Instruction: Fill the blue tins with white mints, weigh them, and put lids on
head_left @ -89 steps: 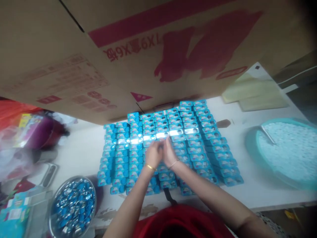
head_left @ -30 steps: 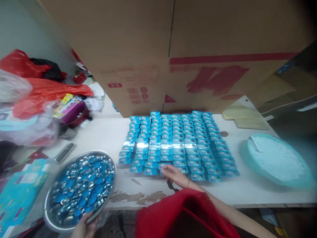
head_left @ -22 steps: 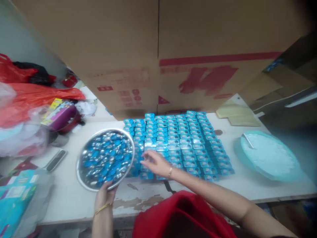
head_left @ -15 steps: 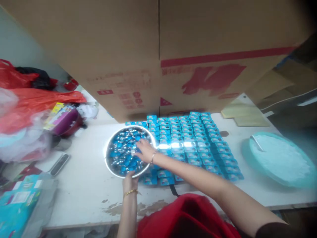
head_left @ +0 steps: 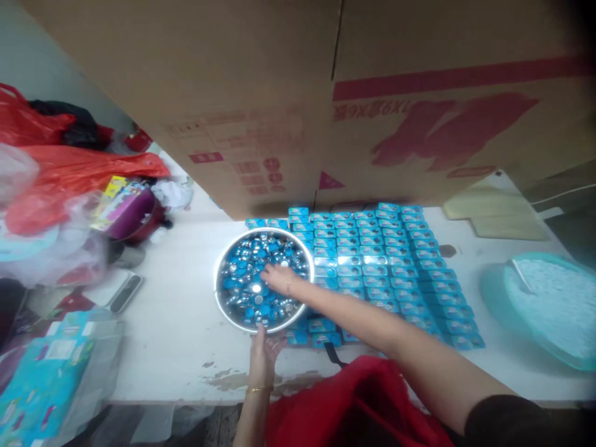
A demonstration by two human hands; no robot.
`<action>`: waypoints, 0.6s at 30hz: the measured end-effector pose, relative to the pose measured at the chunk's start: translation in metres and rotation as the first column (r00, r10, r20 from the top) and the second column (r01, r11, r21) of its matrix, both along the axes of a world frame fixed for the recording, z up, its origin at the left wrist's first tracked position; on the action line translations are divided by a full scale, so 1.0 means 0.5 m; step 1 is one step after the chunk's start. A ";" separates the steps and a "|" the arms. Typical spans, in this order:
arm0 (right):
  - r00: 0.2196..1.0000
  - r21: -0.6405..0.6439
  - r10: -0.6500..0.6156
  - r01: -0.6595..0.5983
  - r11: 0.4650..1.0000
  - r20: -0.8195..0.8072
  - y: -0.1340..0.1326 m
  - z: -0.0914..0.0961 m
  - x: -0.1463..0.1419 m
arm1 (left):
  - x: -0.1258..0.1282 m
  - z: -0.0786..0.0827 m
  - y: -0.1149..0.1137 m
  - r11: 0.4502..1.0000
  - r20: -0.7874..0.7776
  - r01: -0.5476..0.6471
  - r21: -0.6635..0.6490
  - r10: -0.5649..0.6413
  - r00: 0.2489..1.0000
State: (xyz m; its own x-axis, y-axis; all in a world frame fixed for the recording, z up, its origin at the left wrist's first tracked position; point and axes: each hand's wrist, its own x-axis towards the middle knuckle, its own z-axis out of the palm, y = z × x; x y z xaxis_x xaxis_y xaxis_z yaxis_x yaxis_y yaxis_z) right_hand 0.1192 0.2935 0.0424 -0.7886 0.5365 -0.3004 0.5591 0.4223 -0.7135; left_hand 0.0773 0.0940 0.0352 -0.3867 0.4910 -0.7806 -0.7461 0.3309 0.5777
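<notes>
A round metal bowl [head_left: 222, 304] full of small blue and silver caps rests on the left part of a block of blue tins [head_left: 386, 267] laid in rows on the white table [head_left: 172, 335]. My left hand [head_left: 263, 352] grips the bowl's near rim from below. My right hand [head_left: 278, 278] reaches across into the bowl, fingers curled down among the caps; whether they hold one is hidden.
A big cardboard box [head_left: 298, 99] stands behind the tins. A teal basin [head_left: 493, 288] of white pellets sits at the right. Red plastic bags [head_left: 60, 180], a purple container [head_left: 133, 217] and a blue packet [head_left: 41, 379] crowd the left side.
The bowl came up from the left table corner onto the left of the tin block. My right hand moved from the tins into the bowl.
</notes>
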 end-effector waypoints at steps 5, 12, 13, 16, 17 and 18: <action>0.942 -0.262 -0.313 0.274 0.925 -0.121 0.006 0.006 -0.008 | 0.012 -0.001 -0.053 0.983 0.009 0.173 -0.062 -0.173 0.985; 0.701 -0.742 -0.713 0.487 0.461 0.017 0.005 0.013 0.003 | 0.053 0.058 -0.054 0.784 -0.158 0.602 -0.149 -0.620 0.769; 0.673 -0.781 -0.739 0.478 0.402 0.031 0.002 0.018 0.007 | 0.055 0.071 -0.046 0.783 -0.220 0.607 -0.136 -0.621 0.752; 0.623 -0.857 -0.781 0.424 0.292 0.042 -0.017 0.045 0.023 | 0.042 0.109 -0.010 0.881 -0.504 0.465 -0.092 -0.444 0.741; 0.623 -0.890 -0.781 0.376 0.256 0.038 -0.026 0.057 0.032 | 0.033 0.121 0.004 0.915 -0.618 0.398 -0.062 -0.349 0.705; 0.631 -0.928 -0.775 0.305 0.214 0.029 -0.038 0.070 0.043 | 0.023 0.131 0.017 0.936 -0.722 0.352 -0.026 -0.261 0.641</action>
State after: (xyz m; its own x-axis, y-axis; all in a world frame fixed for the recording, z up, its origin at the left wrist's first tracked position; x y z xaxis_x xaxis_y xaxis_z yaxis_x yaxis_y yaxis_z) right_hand 0.1406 0.2746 0.0774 -0.5485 0.5472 -0.6322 -0.0269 -0.7672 -0.6408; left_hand 0.0886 0.1028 0.1008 -0.6072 0.7460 -0.2735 0.0323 0.3671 0.9296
